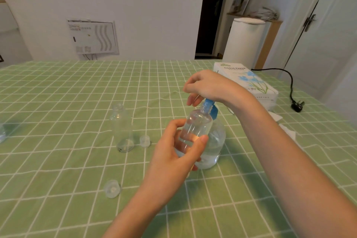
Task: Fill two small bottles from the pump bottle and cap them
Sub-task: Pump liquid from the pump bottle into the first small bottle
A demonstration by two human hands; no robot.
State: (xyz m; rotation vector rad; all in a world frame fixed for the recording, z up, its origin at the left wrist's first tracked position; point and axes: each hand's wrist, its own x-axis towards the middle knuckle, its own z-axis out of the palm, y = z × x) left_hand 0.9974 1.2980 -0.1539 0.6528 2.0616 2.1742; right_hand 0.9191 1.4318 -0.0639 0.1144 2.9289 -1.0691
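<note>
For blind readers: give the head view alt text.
Left hand holds a small clear bottle at the blue pump of a larger bottle; right hand rests on the pump. A second open bottle and two caps sit on green checked cloth.

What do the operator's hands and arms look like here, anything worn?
Nothing worn that shows. The left hand and right hand have no gloves and no visible rings. The left forearm and right forearm are bare to the frame edge: no sleeve, watch, bracelet, markings or cables.
</note>
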